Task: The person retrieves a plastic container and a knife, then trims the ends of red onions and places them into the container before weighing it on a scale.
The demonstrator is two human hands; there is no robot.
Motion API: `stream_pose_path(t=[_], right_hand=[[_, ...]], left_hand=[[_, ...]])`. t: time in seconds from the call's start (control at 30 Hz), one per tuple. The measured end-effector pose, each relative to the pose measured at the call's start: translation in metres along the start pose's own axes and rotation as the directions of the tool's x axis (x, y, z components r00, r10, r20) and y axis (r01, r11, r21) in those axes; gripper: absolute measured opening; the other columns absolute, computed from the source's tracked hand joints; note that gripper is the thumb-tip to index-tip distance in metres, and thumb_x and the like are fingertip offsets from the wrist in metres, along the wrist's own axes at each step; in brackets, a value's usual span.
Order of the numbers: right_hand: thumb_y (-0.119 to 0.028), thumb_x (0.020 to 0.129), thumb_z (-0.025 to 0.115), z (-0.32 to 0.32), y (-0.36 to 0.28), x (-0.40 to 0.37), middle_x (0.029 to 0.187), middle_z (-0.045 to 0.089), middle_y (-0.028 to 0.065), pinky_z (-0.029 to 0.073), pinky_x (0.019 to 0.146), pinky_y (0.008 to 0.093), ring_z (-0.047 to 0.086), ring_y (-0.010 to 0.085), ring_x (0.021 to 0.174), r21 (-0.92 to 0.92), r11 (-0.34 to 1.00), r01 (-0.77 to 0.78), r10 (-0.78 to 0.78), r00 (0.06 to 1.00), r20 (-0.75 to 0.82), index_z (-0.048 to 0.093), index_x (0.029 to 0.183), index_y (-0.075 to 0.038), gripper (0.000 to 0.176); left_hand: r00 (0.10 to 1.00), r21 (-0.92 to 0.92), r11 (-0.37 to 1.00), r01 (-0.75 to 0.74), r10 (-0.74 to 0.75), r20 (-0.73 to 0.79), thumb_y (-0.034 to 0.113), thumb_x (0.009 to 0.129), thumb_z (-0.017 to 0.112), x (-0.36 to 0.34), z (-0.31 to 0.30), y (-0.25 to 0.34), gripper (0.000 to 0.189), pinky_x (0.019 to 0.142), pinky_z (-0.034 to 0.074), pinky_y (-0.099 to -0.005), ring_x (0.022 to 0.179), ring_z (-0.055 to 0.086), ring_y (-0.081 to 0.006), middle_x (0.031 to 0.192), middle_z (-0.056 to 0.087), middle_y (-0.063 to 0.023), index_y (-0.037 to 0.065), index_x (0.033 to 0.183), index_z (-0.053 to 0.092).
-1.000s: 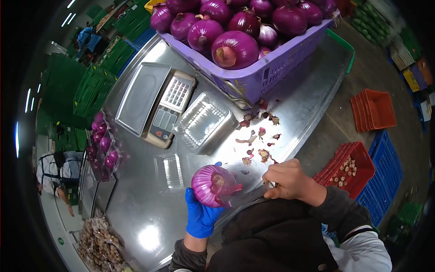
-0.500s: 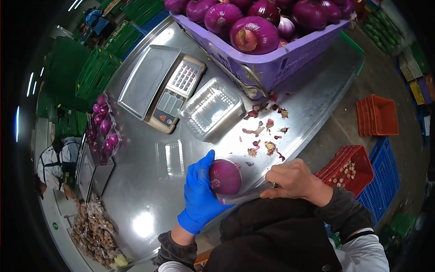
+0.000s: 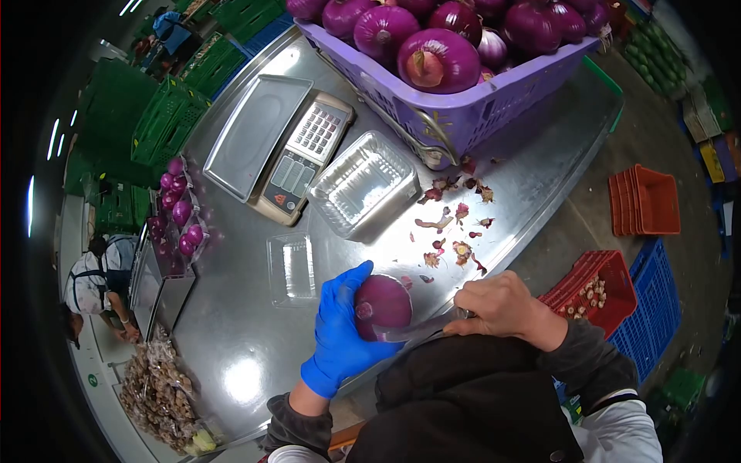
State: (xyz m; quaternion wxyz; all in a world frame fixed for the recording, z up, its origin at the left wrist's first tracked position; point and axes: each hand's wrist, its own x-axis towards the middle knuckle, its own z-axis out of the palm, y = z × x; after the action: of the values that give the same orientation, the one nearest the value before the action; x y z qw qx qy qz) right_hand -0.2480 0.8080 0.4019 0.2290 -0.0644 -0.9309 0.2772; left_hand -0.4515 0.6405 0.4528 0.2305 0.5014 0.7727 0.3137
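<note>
My left hand [image 3: 337, 336], in a blue glove, is closed around a red onion [image 3: 386, 302] near the table's front edge. My bare right hand [image 3: 498, 305] grips a knife [image 3: 421, 330] by its handle; the blade points left and lies against the lower side of the onion. Part of the onion is hidden by the glove and blade. Scraps of onion skin and root [image 3: 461, 251] lie on the metal table [image 3: 231, 309] beyond my hands. A clear plastic tray [image 3: 292, 270] sits left of them, and a stack of clear trays [image 3: 364, 185] stands farther back.
A purple basket [image 3: 463, 116] heaped with red onions stands at the back. Left of it is a scale [image 3: 297, 154]. Packed onions [image 3: 181, 208] and bagged brown produce [image 3: 158, 393] lie at the left, near another person [image 3: 96, 282]. Red crates [image 3: 598, 293] are on the right.
The knife blade has shifted slightly up against the lower side of the onion, and the onion has turned a little in my left hand. The other person's arm at the left has moved.
</note>
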Motion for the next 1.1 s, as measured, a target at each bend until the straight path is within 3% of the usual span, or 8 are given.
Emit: stream_pose_path(t=[0.07, 0.13, 0.37, 0.43, 0.57, 0.67, 0.73, 1.1], right_hand=[[-0.055, 0.082, 0.066, 0.0, 0.001, -0.001, 0.055, 0.042, 0.0011, 0.037, 0.038, 0.0318, 0.049, 0.0189, 0.042, 0.008, 1.0, -0.004, 0.004, 1.0, -0.006, 0.043, 0.063, -0.013, 0.051], [-0.055, 0.083, 0.065, -0.001, 0.002, -0.002, 0.055, 0.043, 0.0007, 0.037, 0.038, 0.0316, 0.049, 0.0187, 0.042, 0.025, 0.999, -0.023, 0.023, 1.0, -0.011, 0.044, 0.064, -0.013, 0.05], [-0.054, 0.084, 0.064, -0.005, -0.001, 0.005, 0.055, 0.044, 0.0003, 0.036, 0.038, 0.0313, 0.049, 0.0178, 0.042, 0.038, 0.999, -0.026, 0.027, 0.999, -0.027, 0.046, 0.066, -0.013, 0.048], [-0.054, 0.084, 0.064, -0.004, -0.001, 0.005, 0.055, 0.044, 0.0003, 0.036, 0.038, 0.0313, 0.049, 0.0177, 0.042, 0.045, 0.999, -0.024, 0.025, 1.0, -0.017, 0.046, 0.066, -0.013, 0.048], [-0.054, 0.084, 0.064, -0.002, 0.001, 0.004, 0.054, 0.044, 0.0002, 0.036, 0.038, 0.0311, 0.049, 0.0178, 0.042, 0.052, 0.998, -0.03, 0.031, 0.999, -0.009, 0.046, 0.066, -0.013, 0.049], [-0.054, 0.084, 0.064, -0.001, 0.002, 0.003, 0.054, 0.044, 0.0003, 0.037, 0.038, 0.0311, 0.049, 0.0178, 0.042, 0.052, 0.998, -0.023, 0.024, 1.0, -0.019, 0.046, 0.066, -0.013, 0.049], [-0.054, 0.083, 0.065, -0.002, 0.003, 0.005, 0.054, 0.044, 0.0, 0.037, 0.038, 0.0312, 0.05, 0.0177, 0.042, 0.049, 0.998, -0.029, 0.029, 1.0, -0.011, 0.046, 0.065, -0.013, 0.049], [-0.054, 0.081, 0.067, -0.005, -0.004, 0.021, 0.053, 0.045, -0.0008, 0.037, 0.039, 0.0296, 0.052, 0.0155, 0.043, -0.01, 1.0, 0.015, -0.015, 1.0, 0.018, 0.045, 0.064, -0.015, 0.049]], left_hand=[[1.0, -0.067, 0.998, 0.019, -0.019, 0.003, 0.02, 0.05, 0.088, 0.001, 0.002, -0.007, 0.097, 0.096, 0.047, -0.0387, 0.11, 0.057, -0.0279, 0.121, 0.055, -0.0131, 0.006, 0.136, 0.045], [0.964, -0.683, 0.681, 0.264, -0.192, 0.181, 0.016, 0.052, 0.087, 0.002, 0.006, -0.019, 0.097, 0.102, 0.044, -0.0364, 0.118, 0.054, -0.0236, 0.128, 0.054, -0.0117, 0.005, 0.138, 0.044], [0.968, -0.561, 0.796, 0.227, -0.119, 0.222, 0.008, 0.054, 0.08, 0.005, 0.009, -0.01, 0.093, 0.105, 0.042, -0.0357, 0.12, 0.053, -0.0209, 0.13, 0.054, -0.01, 0.002, 0.139, 0.043], [0.876, -0.791, 0.376, 0.483, -0.202, 0.439, 0.009, 0.057, 0.08, 0.004, 0.012, -0.012, 0.088, 0.105, 0.042, -0.0356, 0.121, 0.052, -0.0204, 0.133, 0.053, -0.01, 0.003, 0.137, 0.045], [0.811, -0.836, 0.059, 0.545, -0.292, 0.507, 0.01, 0.06, 0.08, -0.001, 0.028, -0.021, 0.084, 0.104, 0.042, -0.0355, 0.121, 0.052, -0.0209, 0.134, 0.052, -0.0102, 0.004, 0.137, 0.047], [0.851, -0.769, 0.37, 0.522, -0.281, 0.443, 0.017, 0.059, 0.086, 0.003, 0.024, -0.014, 0.091, 0.104, 0.043, -0.0357, 0.12, 0.054, -0.0231, 0.132, 0.053, -0.011, 0.004, 0.139, 0.044], [0.971, -0.424, 0.887, 0.184, -0.095, 0.221, 0.026, 0.055, 0.091, 0.004, 0.018, -0.012, 0.101, 0.102, 0.044, -0.0368, 0.118, 0.055, -0.0249, 0.128, 0.053, -0.0119, 0.003, 0.141, 0.041], [0.971, -0.201, 0.978, 0.053, -0.004, 0.238, 0.033, 0.048, 0.094, 0.006, -0.006, 0.001, 0.104, 0.1, 0.045, -0.0388, 0.115, 0.057, -0.0285, 0.126, 0.055, -0.0139, 0.005, 0.136, 0.046]])
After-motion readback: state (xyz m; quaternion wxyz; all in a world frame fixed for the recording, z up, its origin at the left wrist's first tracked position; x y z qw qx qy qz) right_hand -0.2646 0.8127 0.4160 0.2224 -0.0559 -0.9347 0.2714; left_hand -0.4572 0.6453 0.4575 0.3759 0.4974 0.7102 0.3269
